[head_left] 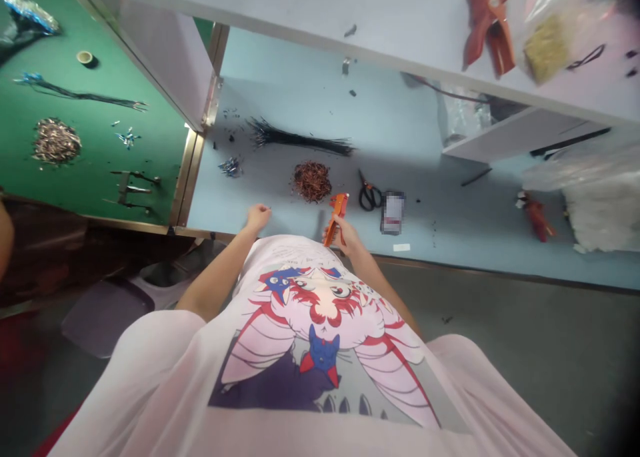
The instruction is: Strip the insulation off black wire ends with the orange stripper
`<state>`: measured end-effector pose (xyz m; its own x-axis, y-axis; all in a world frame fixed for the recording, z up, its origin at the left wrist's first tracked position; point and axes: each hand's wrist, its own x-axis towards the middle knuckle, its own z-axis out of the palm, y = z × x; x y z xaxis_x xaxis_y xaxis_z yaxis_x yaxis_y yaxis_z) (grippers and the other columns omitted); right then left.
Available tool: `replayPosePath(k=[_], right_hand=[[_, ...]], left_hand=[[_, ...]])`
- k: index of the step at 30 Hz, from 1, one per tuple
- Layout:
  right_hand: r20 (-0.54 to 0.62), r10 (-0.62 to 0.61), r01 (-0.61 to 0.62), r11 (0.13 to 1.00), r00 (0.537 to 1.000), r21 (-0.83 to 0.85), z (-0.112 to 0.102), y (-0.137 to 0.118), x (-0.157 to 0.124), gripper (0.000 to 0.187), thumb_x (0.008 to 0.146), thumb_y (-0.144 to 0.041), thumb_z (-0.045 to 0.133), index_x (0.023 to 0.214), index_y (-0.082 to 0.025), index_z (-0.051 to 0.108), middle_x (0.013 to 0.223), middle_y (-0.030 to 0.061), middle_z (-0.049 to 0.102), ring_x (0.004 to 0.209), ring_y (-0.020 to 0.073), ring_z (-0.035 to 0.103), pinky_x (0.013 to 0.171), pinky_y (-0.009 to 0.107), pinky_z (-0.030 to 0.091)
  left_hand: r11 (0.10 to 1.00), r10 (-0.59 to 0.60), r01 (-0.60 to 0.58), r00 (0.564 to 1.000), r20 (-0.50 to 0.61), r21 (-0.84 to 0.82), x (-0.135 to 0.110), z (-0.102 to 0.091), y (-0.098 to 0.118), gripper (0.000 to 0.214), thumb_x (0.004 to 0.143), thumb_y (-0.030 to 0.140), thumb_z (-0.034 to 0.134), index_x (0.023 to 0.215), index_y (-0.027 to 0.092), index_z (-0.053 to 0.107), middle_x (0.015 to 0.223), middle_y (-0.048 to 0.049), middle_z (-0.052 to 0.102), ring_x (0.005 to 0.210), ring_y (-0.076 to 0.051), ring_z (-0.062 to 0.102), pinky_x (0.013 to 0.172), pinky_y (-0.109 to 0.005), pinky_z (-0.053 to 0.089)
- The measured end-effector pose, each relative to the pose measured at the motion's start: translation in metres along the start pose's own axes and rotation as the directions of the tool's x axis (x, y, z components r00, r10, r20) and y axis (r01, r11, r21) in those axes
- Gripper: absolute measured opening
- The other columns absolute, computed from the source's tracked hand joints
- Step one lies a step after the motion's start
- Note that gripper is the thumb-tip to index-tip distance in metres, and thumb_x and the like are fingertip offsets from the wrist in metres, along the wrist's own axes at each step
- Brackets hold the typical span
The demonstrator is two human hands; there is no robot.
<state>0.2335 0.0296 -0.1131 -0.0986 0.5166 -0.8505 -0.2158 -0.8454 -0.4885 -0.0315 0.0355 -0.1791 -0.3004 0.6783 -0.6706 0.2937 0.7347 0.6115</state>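
Note:
My right hand (345, 234) is closed round the handles of an orange crimping tool (337, 214), held just over the near edge of the light blue table (410, 144). My left hand (259, 216) rests curled at the table edge to the left; whatever it holds is too small to make out. A heap of copper-coloured terminals (313, 180) lies just beyond the tool. A bundle of thin black wires (300, 139) stretches across the table behind the heap. A few small blue-tipped pieces (231, 167) lie to the left.
Black scissors (369, 195) and a phone (393, 212) lie right of the tool. A white shelf (400, 24) overhead carries another orange tool (490, 24) and plastic bags. A green table (75, 130) on the left holds wires, a terminal pile and tools. White bags (600, 204) sit far right.

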Motion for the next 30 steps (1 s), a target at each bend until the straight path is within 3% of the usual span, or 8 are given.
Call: replayPosePath(k=[4, 7, 11, 16, 19, 22, 26, 30], right_hand=[[-0.016, -0.02, 0.019, 1.0, 1.0, -0.016, -0.003, 0.001, 0.0, 0.026, 0.089, -0.042, 0.051, 0.08, -0.018, 0.052, 0.061, 0.0012, 0.062, 0.052, 0.0155, 0.062, 0.051, 0.028, 0.054], [-0.027, -0.035, 0.034, 0.999, 0.999, -0.024, -0.005, 0.003, -0.001, 0.026, 0.088, -0.043, 0.052, 0.081, -0.018, 0.053, 0.062, 0.0012, 0.062, 0.053, 0.0157, 0.062, 0.051, 0.029, 0.054], [-0.048, -0.05, 0.048, 0.998, 0.998, -0.044, -0.011, 0.007, 0.001, 0.025, 0.086, -0.043, 0.055, 0.082, -0.019, 0.052, 0.062, -0.0004, 0.061, 0.052, 0.0151, 0.062, 0.049, 0.028, 0.053], [-0.061, -0.059, 0.052, 0.992, 0.996, -0.112, -0.015, 0.011, 0.006, 0.026, 0.085, -0.045, 0.056, 0.082, -0.02, 0.049, 0.062, -0.0012, 0.061, 0.05, 0.0141, 0.061, 0.047, 0.026, 0.051], [-0.066, -0.089, 0.075, 0.98, 0.994, -0.187, -0.012, 0.011, 0.01, 0.028, 0.083, -0.046, 0.057, 0.085, -0.02, 0.049, 0.064, -0.0011, 0.061, 0.052, 0.0144, 0.062, 0.048, 0.026, 0.051], [-0.073, -0.149, 0.121, 0.946, 0.986, -0.3, -0.01, 0.012, 0.012, 0.03, 0.081, -0.049, 0.057, 0.089, -0.02, 0.049, 0.067, -0.0002, 0.062, 0.054, 0.0151, 0.062, 0.049, 0.027, 0.05], [-0.06, -0.28, 0.206, 0.821, 0.958, -0.533, -0.012, 0.014, 0.009, 0.031, 0.082, -0.048, 0.054, 0.094, -0.02, 0.05, 0.074, 0.0022, 0.063, 0.06, 0.0165, 0.062, 0.056, 0.029, 0.049], [0.066, -0.414, 0.299, 0.53, 0.908, -0.793, -0.011, 0.017, 0.002, 0.035, 0.077, -0.041, 0.062, 0.102, -0.018, 0.053, 0.095, 0.0079, 0.065, 0.085, 0.0218, 0.06, 0.075, 0.033, 0.044]], left_hand=[[0.994, 0.107, -0.107, 0.989, 0.098, -0.005, 0.014, 0.029, 0.043, 0.033, 0.09, 0.036, 0.054, 0.116, 0.015, 0.055, 0.117, -0.0087, 0.058, 0.101, -0.018, 0.059, 0.087, -0.04, 0.052], [0.985, 0.174, -0.172, 0.978, 0.118, -0.024, 0.015, 0.037, 0.062, 0.026, 0.087, 0.03, 0.059, 0.105, 0.013, 0.062, 0.104, -0.0067, 0.064, 0.094, -0.017, 0.061, 0.084, -0.036, 0.052], [0.986, 0.168, -0.167, 0.985, 0.047, -0.025, 0.009, 0.019, 0.047, 0.016, 0.082, 0.022, 0.062, 0.094, 0.012, 0.066, 0.096, -0.0063, 0.067, 0.094, -0.016, 0.061, 0.086, -0.031, 0.05], [0.999, 0.037, -0.038, 0.999, -0.026, -0.032, 0.004, -0.005, 0.012, 0.033, 0.09, 0.035, 0.054, 0.116, 0.015, 0.055, 0.117, -0.0088, 0.058, 0.102, -0.019, 0.059, 0.087, -0.041, 0.052], [0.996, 0.004, -0.004, 1.0, -0.003, -0.086, 0.008, 0.004, 0.017, 0.035, 0.09, 0.036, 0.054, 0.119, 0.016, 0.054, 0.12, -0.0092, 0.056, 0.104, -0.02, 0.058, 0.088, -0.041, 0.052], [0.985, 0.03, -0.015, 0.996, 0.081, -0.173, 0.012, 0.027, 0.044, 0.034, 0.089, 0.035, 0.055, 0.117, 0.015, 0.055, 0.116, -0.0087, 0.058, 0.101, -0.019, 0.059, 0.086, -0.04, 0.052], [0.946, 0.114, -0.049, 0.976, 0.186, -0.322, 0.003, 0.043, 0.078, 0.02, 0.086, 0.027, 0.06, 0.1, 0.013, 0.059, 0.097, -0.0079, 0.067, 0.077, -0.012, 0.064, 0.067, -0.026, 0.052], [0.882, 0.195, -0.073, 0.956, 0.219, -0.465, -0.026, 0.022, 0.086, 0.02, 0.083, 0.029, 0.06, 0.099, 0.016, 0.058, 0.089, -0.0065, 0.071, 0.063, -0.009, 0.065, 0.054, -0.018, 0.045]])
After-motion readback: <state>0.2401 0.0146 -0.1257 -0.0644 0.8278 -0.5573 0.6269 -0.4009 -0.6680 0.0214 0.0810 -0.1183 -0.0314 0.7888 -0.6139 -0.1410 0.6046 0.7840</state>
